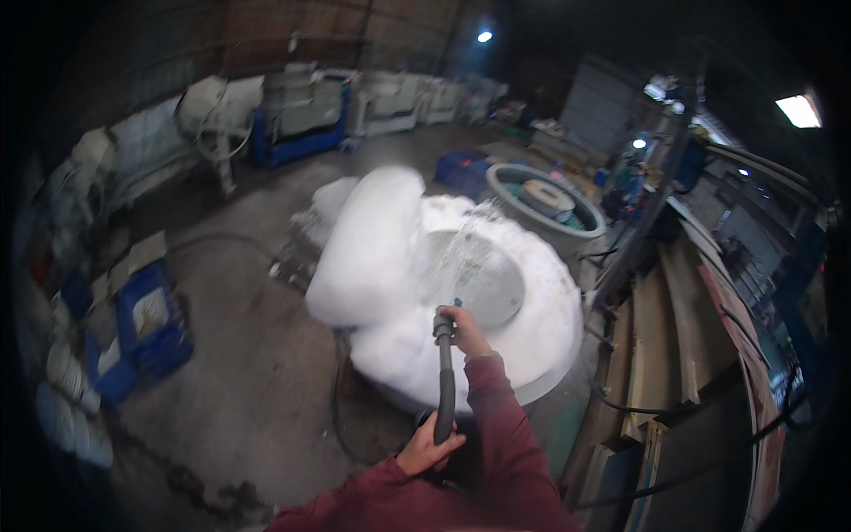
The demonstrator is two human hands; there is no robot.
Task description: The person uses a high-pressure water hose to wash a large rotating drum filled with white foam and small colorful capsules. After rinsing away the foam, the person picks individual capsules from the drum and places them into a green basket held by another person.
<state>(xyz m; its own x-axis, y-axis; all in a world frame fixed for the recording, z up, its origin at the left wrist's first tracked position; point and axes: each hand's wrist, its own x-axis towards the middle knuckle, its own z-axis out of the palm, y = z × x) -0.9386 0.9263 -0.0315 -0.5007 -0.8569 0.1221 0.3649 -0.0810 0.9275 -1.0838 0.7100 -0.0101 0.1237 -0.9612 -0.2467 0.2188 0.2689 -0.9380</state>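
A thick grey hose (446, 381) runs upward through both my hands. My right hand (466, 333) is closed around its front end, by a dark fitting with a small blue part. Lower down, my left hand (429, 449) grips the hose from beneath. Water sprays from the hose end into a large round tub (551, 383). White foam (368, 257) is heaped high on the tub's left side and spills over it. Foam also rings a smooth grey round centre (498, 277), where the water lands. What lies beneath the foam is hidden.
Behind the tub at right stands another round tub (585, 232) with a ring-shaped piece inside. Blue bins (160, 341) sit on the floor at left. A dark hose (335, 390) lies beside the foamy tub. Long boards (656, 328) line the right side; machines (301, 111) stand along the back.
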